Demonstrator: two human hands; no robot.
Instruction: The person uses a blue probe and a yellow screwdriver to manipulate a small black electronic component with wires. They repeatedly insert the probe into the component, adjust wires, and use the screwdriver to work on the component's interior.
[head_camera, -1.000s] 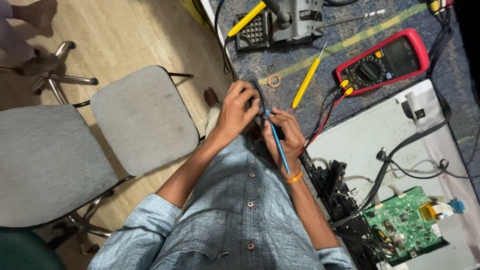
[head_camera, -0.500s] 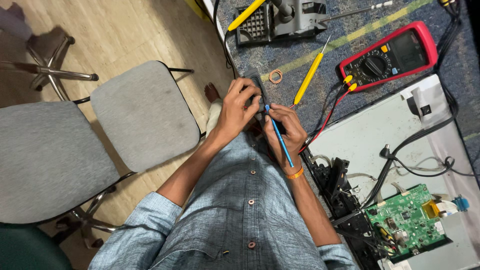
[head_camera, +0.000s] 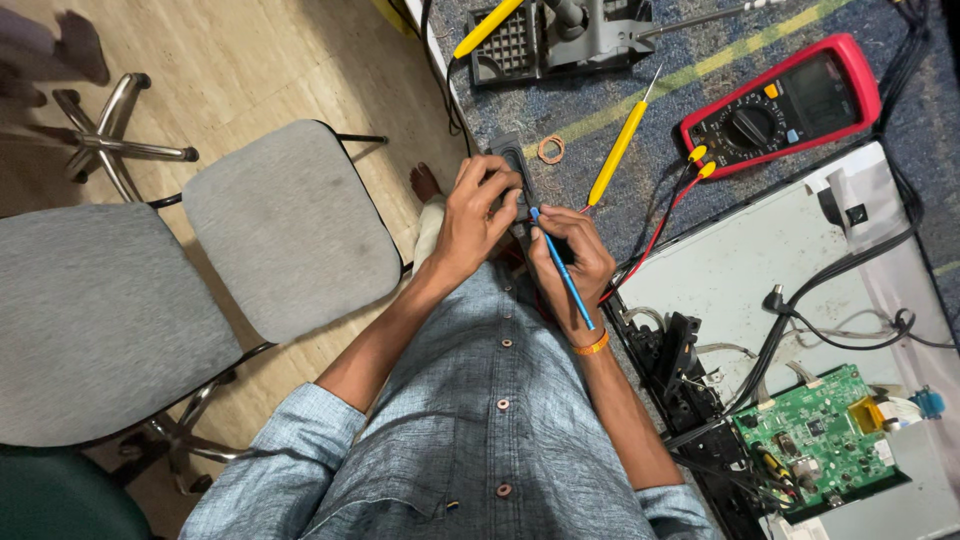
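My left hand (head_camera: 478, 215) grips a small dark, oblong device (head_camera: 514, 168) at the edge of the bench, close to my chest. My right hand (head_camera: 572, 262) holds a thin blue tool (head_camera: 563, 270) like a pen, its tip touching the device near my left fingers. Most of the device is hidden under both hands. An orange band (head_camera: 592, 346) circles my right wrist.
On the blue-grey bench mat lie a yellow-handled screwdriver (head_camera: 620, 148), a red multimeter (head_camera: 785, 105) with red and black leads, a small ring (head_camera: 551, 149) and a grey stand (head_camera: 590, 30). A white panel (head_camera: 740, 260) with a green circuit board (head_camera: 820, 440) and cables lies right. Two grey chairs (head_camera: 290, 225) stand left.
The view has shifted slightly, with the bench items now higher in the picture. Both hands stay on the dark device with the blue tool at much the same spot.
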